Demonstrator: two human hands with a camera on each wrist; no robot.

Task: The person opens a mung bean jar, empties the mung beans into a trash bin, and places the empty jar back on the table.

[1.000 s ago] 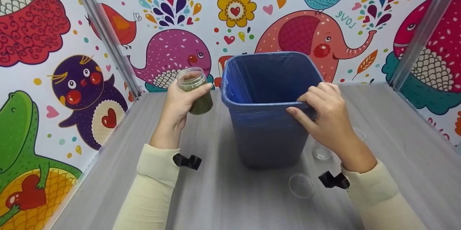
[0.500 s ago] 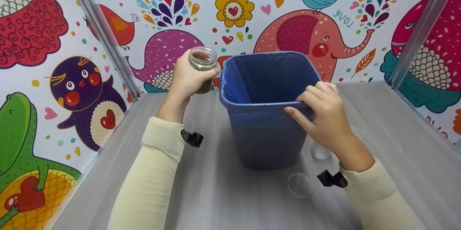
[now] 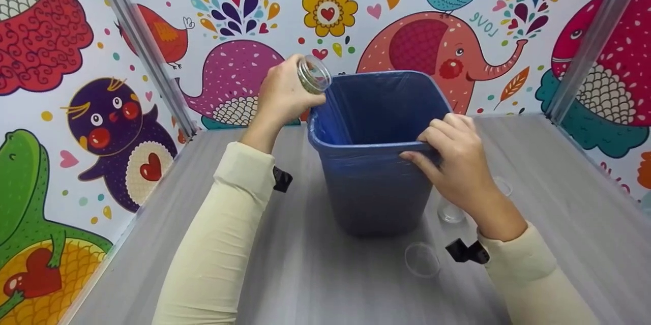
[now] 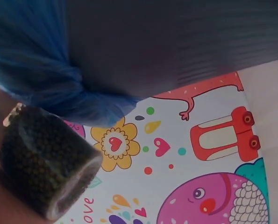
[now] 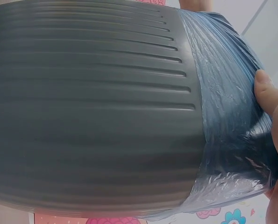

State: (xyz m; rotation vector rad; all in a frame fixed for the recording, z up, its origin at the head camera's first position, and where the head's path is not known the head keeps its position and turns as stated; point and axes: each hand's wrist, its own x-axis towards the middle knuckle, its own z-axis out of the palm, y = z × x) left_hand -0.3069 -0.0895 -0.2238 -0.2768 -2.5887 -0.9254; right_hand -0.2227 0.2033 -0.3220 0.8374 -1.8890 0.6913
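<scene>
My left hand (image 3: 286, 92) grips a clear jar (image 3: 314, 74) with no lid on it, tilted with its mouth toward the bin's left rim. In the left wrist view the jar (image 4: 47, 163) looks full of small round greenish beans. A dark bin (image 3: 379, 193) stands upright on the table, its blue plastic liner (image 5: 223, 93) folded over the rim. My right hand (image 3: 457, 162) holds the near right part of that rim, thumb outside and fingers over the edge. The bin's bottom is too dark to make out.
A clear round lid (image 3: 422, 260) lies on the grey table (image 3: 295, 274) in front of the bin. A small clear container (image 3: 451, 211) and another clear round piece (image 3: 502, 186) are partly behind my right wrist. Cartoon-printed walls (image 3: 330, 50) enclose the table.
My left hand has raised the jar and carried it rightward to the bin's left rim, tipping it over from upright. The right hand keeps its hold on the rim.
</scene>
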